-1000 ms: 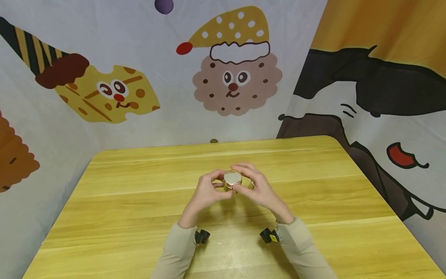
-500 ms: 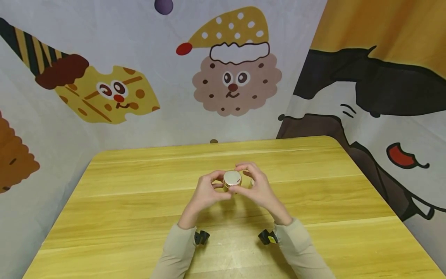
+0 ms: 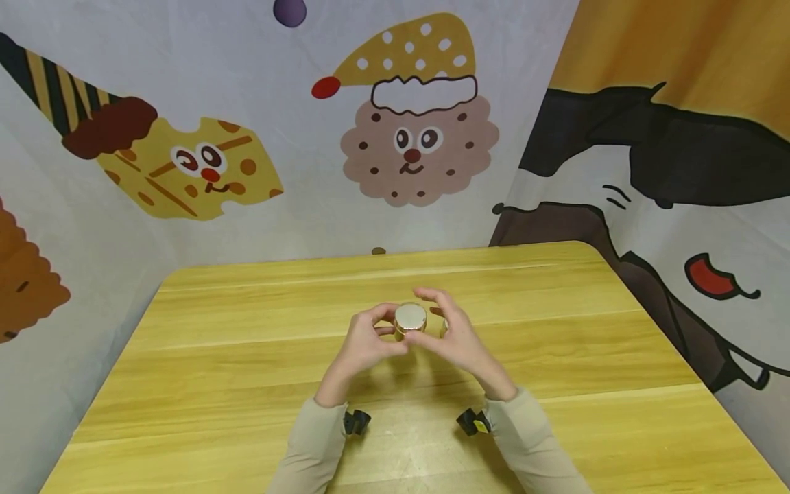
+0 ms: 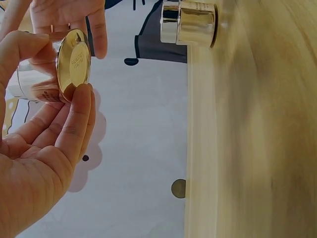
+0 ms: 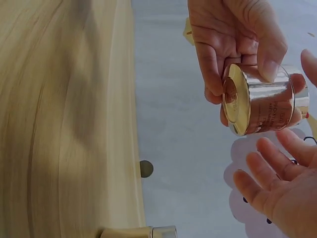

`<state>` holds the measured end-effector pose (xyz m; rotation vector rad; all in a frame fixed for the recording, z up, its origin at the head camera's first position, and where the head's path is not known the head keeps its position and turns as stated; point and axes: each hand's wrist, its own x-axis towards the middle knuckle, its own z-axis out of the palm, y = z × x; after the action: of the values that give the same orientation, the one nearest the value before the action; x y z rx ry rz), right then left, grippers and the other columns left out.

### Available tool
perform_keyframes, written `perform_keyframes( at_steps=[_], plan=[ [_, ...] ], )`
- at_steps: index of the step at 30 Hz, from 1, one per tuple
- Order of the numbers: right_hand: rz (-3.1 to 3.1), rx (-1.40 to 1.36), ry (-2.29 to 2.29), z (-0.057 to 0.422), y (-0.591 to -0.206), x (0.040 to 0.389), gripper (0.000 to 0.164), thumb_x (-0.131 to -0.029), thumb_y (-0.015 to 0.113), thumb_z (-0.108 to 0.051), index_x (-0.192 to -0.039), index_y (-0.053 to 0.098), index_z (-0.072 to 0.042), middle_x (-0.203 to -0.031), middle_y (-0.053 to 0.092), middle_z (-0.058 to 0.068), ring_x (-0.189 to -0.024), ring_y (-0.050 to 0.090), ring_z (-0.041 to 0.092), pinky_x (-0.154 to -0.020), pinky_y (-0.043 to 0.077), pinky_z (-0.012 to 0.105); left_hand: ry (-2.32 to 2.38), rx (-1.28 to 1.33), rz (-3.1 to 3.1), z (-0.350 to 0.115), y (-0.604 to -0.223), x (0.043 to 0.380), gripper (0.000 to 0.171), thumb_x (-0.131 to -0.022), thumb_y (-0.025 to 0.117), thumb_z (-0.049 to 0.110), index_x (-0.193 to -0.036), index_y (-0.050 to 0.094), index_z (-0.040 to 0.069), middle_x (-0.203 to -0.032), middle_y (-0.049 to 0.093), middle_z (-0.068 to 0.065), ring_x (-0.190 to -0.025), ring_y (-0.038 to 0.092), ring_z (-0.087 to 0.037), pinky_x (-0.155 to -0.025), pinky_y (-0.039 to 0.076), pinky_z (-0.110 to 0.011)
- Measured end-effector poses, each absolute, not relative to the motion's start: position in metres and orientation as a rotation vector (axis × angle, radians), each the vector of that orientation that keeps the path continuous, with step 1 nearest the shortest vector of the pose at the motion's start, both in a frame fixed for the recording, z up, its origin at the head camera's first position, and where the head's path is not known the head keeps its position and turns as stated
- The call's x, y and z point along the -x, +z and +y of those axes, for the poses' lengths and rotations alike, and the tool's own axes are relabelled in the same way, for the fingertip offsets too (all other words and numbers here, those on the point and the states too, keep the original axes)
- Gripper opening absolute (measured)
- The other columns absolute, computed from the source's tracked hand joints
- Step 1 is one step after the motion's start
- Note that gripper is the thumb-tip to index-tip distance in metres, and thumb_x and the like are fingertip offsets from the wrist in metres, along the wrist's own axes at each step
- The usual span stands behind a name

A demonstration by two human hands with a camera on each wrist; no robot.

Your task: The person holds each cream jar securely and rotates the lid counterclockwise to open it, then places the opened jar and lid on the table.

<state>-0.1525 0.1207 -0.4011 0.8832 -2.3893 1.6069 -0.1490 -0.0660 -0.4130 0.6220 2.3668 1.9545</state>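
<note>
A shiny gold cosmetic jar (image 3: 411, 318) with its lid on is held above the table. The person's left hand (image 3: 365, 337) grips it, thumb on one side and fingertips at the base, as the left wrist view shows. Small print runs along the jar's side (image 5: 270, 113) in the right wrist view. Around the lid end, the right hand (image 3: 461, 343) has its fingers spread and relaxed. Its thumb is close to the lid; whether it touches I cannot tell. A second gold jar (image 4: 194, 22) stands upright on the table, mostly hidden behind the right hand in the head view.
The wooden table (image 3: 247, 384) has its far edge near a cloth backdrop (image 3: 308, 226) printed with cartoon figures. Small black wrist cameras (image 3: 356, 422) are worn at both cuffs.
The right hand's fingers have loosened and spread away from the lid's far side, while its thumb has stayed near the lid. The left hand still grips the jar, almost in place.
</note>
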Motion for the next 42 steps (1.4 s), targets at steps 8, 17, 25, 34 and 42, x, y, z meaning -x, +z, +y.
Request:
perform_keyframes(
  at_steps=[8, 17, 25, 34, 42],
  plan=[
    [-2.326, -0.821, 1.652, 0.119, -0.402, 0.153, 0.044, -0.072, 0.079, -0.003, -0.111, 0.058, -0.002, -0.122, 0.055, 0.015, -0.114, 0.048, 0.032, -0.091, 0.041, 0.061, 1.954, -0.605, 2.369, -0.066, -0.414, 0.149, 0.043, -0.068, 0.073, -0.005, -0.111, 0.063, -0.001, -0.097, 0.063, -0.012, -0.093, 0.057, -0.023, -0.083, 0.055, -0.029],
    [-2.347, -0.999, 1.574, 0.122, -0.402, 0.152, 0.053, -0.081, 0.067, -0.001, -0.131, 0.048, 0.003, -0.131, 0.049, 0.019, -0.118, 0.047, 0.036, -0.097, 0.04, 0.058, 1.953, -0.671, 2.407, -0.067, -0.417, 0.15, 0.043, -0.067, 0.071, -0.003, -0.109, 0.062, -0.004, -0.094, 0.063, -0.01, -0.089, 0.059, -0.02, -0.08, 0.056, -0.029],
    [-2.435, -0.789, 1.595, 0.114, -0.392, 0.147, 0.055, -0.072, 0.077, -0.001, -0.12, 0.051, 0.003, -0.125, 0.053, 0.019, -0.116, 0.046, 0.037, -0.092, 0.04, 0.06, 1.965, -0.617, 2.347, -0.067, -0.416, 0.15, 0.047, -0.066, 0.074, -0.007, -0.111, 0.062, -0.004, -0.098, 0.062, -0.013, -0.094, 0.057, -0.026, -0.084, 0.055, -0.03],
    [-2.391, -0.849, 1.586, 0.113, -0.382, 0.142, 0.044, -0.074, 0.073, 0.004, -0.115, 0.058, 0.007, -0.12, 0.055, 0.024, -0.11, 0.049, 0.037, -0.088, 0.043, 0.058, 1.944, -0.628, 2.363, -0.066, -0.416, 0.15, 0.044, -0.068, 0.072, -0.005, -0.111, 0.063, -0.002, -0.097, 0.063, -0.011, -0.093, 0.058, -0.023, -0.082, 0.055, -0.026],
    [-2.381, -0.994, 1.545, 0.12, -0.402, 0.152, 0.054, -0.083, 0.067, -0.004, -0.133, 0.047, 0.003, -0.129, 0.051, 0.018, -0.115, 0.05, 0.031, -0.094, 0.046, 0.053, 1.93, -0.607, 2.367, -0.065, -0.416, 0.15, 0.046, -0.068, 0.073, -0.007, -0.112, 0.061, -0.006, -0.099, 0.062, -0.015, -0.095, 0.058, -0.028, -0.083, 0.055, -0.032]
  ],
)
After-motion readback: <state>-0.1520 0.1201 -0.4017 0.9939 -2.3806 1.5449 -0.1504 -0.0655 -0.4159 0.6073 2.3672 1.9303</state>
